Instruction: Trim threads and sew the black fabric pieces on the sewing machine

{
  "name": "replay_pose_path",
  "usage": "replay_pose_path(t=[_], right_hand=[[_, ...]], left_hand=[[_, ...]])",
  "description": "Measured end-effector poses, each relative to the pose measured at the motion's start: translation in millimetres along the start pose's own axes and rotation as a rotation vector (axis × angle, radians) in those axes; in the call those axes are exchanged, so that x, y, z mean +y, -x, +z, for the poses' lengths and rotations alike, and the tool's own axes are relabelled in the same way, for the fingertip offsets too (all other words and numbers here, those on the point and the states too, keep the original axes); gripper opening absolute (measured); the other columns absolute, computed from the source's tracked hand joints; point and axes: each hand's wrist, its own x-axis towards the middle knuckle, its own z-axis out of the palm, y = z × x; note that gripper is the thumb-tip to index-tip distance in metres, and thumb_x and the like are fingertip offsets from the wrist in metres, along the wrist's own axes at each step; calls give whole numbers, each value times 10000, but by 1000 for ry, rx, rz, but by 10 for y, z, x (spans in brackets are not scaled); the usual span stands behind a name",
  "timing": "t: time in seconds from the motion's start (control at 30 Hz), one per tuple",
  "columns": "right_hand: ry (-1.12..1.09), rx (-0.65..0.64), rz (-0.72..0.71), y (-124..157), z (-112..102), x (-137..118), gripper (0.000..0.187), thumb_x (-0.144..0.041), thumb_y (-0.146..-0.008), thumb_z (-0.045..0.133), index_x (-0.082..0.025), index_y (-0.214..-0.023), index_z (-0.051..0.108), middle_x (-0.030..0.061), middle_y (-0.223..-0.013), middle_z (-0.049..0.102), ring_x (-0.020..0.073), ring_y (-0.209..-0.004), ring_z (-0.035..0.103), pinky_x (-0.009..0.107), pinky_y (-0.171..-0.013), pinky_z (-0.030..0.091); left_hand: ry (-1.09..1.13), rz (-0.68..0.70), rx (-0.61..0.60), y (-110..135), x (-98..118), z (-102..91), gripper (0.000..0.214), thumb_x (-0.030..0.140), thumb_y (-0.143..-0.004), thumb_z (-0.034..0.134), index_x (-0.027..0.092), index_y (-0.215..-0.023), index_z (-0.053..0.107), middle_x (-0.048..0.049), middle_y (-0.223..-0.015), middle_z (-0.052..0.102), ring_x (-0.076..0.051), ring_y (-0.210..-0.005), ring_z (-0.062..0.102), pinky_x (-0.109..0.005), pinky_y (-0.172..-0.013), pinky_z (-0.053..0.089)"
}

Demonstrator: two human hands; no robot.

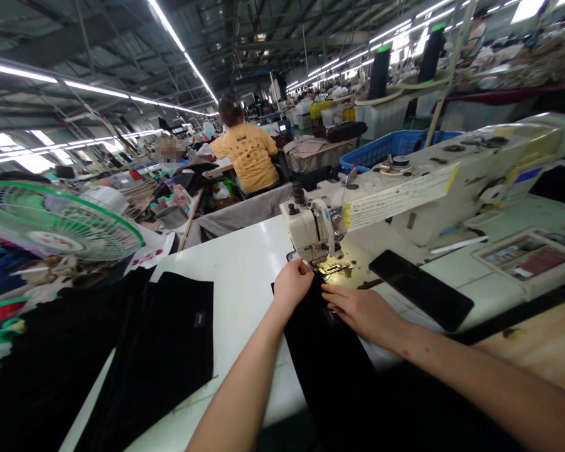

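A long piece of black fabric (pixel 327 358) runs from the front of the sewing machine (pixel 311 229) down over the table edge. My left hand (pixel 294 282) is closed on the fabric's upper left edge, thumb and forefinger pinched close beside the presser foot. Flat on the fabric's right side rests my right hand (pixel 360 311), its fingers stretched toward the needle area. Something small and metallic shows under those fingers, too hidden to name. The metal needle plate (pixel 343 267) is lit yellow. Where the needle meets the fabric is hidden by my left hand.
Black garments (pixel 183 333) lie on the white table's left side, near a green-rimmed fan (pixel 61 220). Right of the machine head are a black phone (pixel 421 289) and a small tray (pixel 530 257). A blue basket (pixel 381 149) and a seated person (pixel 249 154) are beyond.
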Motion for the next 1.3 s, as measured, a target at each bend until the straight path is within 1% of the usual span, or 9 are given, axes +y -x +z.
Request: replay_pose_path(t=[0.4, 0.73, 0.9, 1.0, 1.07, 1.13, 1.2, 1.27, 1.3], right_hand=[[44, 6, 3, 26, 24, -22, 369, -99, -927, 489, -145, -1254, 654, 102, -1368, 607, 266, -1062, 696, 421, -857, 614], [49, 1, 16, 17, 32, -17, 403, -89, -914, 495, -165, -1282, 640, 96, -1387, 591, 248, -1063, 695, 394, -887, 602], [64, -22, 32, 13, 23, -32, 401, -93, -918, 484, -160, -1283, 637, 85, -1398, 584, 252, -1088, 683, 399, -898, 596], [57, -20, 36, 4, 32, -34, 398, -103, -923, 473, -162, -1280, 640, 87, -1396, 586, 256, -1108, 674, 409, -919, 586], [52, -16, 26, 8, 49, -36, 412, -98, -919, 461, -159, -1288, 634, 94, -1406, 575, 258, -1121, 668, 421, -941, 573], [51, -1, 6, 28, 70, -32, 430, -93, -911, 444, -150, -1295, 628, 108, -1403, 576, 257, -1111, 674, 423, -940, 572], [46, 37, -8, 58, 89, -15, 414, -113, -906, 444, -156, -1261, 653, 112, -1344, 626, 253, -1052, 703, 397, -890, 599], [32, 143, -78, 104, 95, -5, 356, -135, -901, 462, -195, -1143, 716, 96, -1251, 688, 235, -992, 726, 317, -820, 621], [20, 198, -155, 141, 91, -17, 346, -136, -890, 486, -226, -1130, 719, 75, -1218, 707, 223, -964, 734, 272, -776, 626]], left_hand=[[19, -3, 29, 14, -8, 18, 112, 194, -795, 574, 206, -698, 628, -19, -759, 708, -173, -708, 624, -258, -604, 369], [-20, -6, 42, 15, 7, 32, 125, 204, -830, 559, 201, -748, 654, -35, -824, 731, -182, -768, 654, -259, -651, 410], [-55, -6, 37, -3, -1, 52, 136, 221, -855, 543, 201, -782, 655, -50, -851, 731, -200, -803, 663, -274, -686, 437], [-78, 9, 29, 0, 44, 30, 147, 214, -872, 526, 195, -826, 664, -64, -887, 725, -209, -840, 667, -286, -733, 463], [-101, 30, 65, 93, 96, -37, 161, 203, -881, 522, 175, -919, 675, -102, -1002, 712, -238, -961, 653, -326, -840, 474], [-129, 65, 139, 317, 132, -122, 248, 192, -866, 553, 148, -1087, 656, -145, -1177, 659, -284, -1140, 584, -408, -996, 425], [-130, 120, 195, 662, 112, -156, 434, 190, -793, 650, 166, -1225, 610, -127, -1255, 628, -303, -1218, 533, -464, -1092, 362], [9, 221, 206, 1063, 21, -85, 480, 215, -797, 661, 223, -1273, 595, -97, -1280, 611, -297, -1235, 523, -475, -1110, 370], [104, 208, 247, 1263, -46, -16, 470, 238, -775, 702, 269, -1237, 622, -86, -1248, 621, -303, -1220, 538, -466, -1077, 421]])
